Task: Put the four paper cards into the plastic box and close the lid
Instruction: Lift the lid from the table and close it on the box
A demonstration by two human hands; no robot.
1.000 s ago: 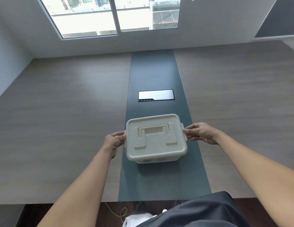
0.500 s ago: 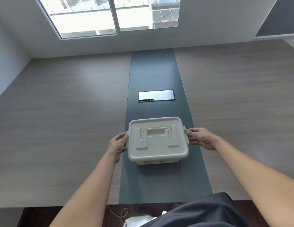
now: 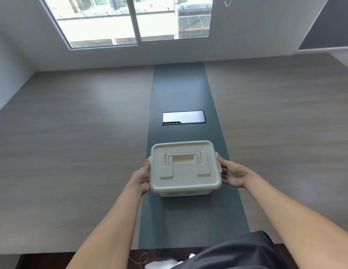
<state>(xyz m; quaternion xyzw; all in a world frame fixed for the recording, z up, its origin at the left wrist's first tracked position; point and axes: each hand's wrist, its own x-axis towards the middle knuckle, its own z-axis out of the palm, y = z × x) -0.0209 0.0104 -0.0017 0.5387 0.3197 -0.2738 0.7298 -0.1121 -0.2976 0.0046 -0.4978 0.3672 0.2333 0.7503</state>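
Note:
A cream plastic box (image 3: 185, 167) with its lid on and a flat carry handle folded down stands on the dark centre strip of the table (image 3: 181, 90). My left hand (image 3: 141, 176) presses against the box's left side at the latch. On the opposite side my right hand (image 3: 232, 172) holds the right latch, fingers curled on the edge. No paper cards are visible; the inside of the box is hidden by the lid.
A shiny metal cable hatch (image 3: 184, 117) is set in the dark strip beyond the box. Grey wood tabletop (image 3: 72, 142) spreads to both sides. The table's near edge (image 3: 72, 253) runs just below my forearms. A window fills the far wall.
Both hands have closed in against the box's sides, from fingertip contact to a fuller hold at the latches. The box has stayed in about the same place.

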